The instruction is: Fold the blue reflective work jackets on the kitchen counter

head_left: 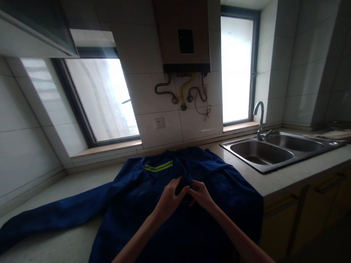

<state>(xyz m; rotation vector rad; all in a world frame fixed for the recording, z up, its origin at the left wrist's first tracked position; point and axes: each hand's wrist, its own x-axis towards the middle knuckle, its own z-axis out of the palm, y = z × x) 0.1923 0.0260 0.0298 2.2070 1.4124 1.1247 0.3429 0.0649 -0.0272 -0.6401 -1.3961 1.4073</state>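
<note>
Open air above the blue jacket point(216, 179), wall-mounted box point(171, 40) ahead, faucet point(260, 124) standing right, cabinet point(33, 23) overhanging left

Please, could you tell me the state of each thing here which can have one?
Jacket: spread on the counter, bunched at its front
Left hand: closed on the jacket
Right hand: closed on the jacket
Tap: no running water visible
Sink: too dark to tell whether wet
Socket: nothing plugged in
Heater: front panel dark
Cupboard doors: look shut
</note>
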